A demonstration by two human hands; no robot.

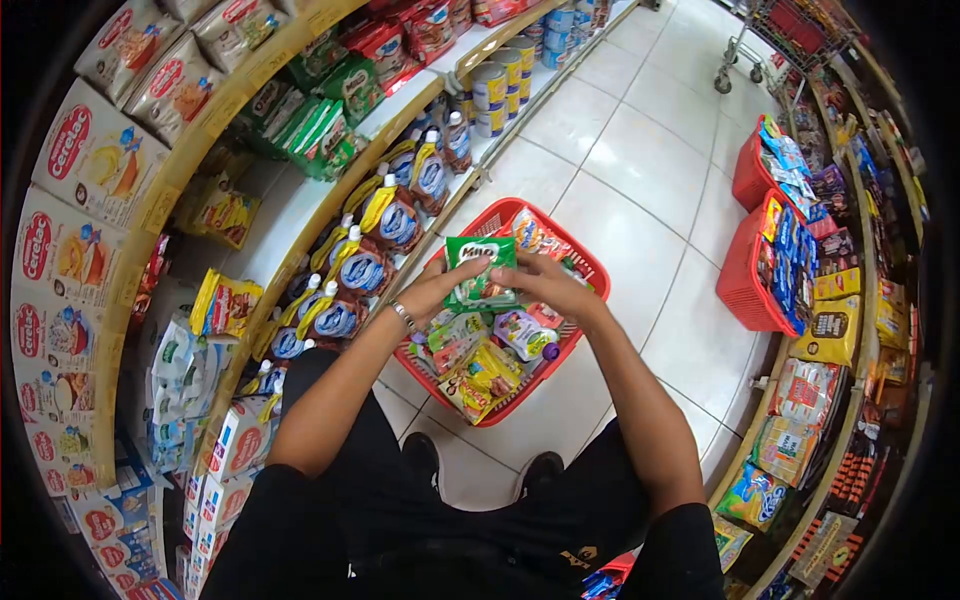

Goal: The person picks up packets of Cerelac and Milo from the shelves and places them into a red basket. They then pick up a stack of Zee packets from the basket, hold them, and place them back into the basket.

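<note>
"MILO" stands on the green sachet (pixel 480 265) at frame centre; "Cerelac" marks the white boxes (pixel 95 160) at upper left.

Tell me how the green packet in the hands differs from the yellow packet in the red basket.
The green packet is held by the left hand and right hand; the yellow packet lies in the red basket. The green packet touches only hands; the yellow packet is wedged among other packs. Both are soft packs.

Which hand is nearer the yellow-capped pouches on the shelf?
Left. The left hand holds the green packet on the side next to the yellow-capped pouches; the right hand holds the packet's far side, over the red basket.
</note>
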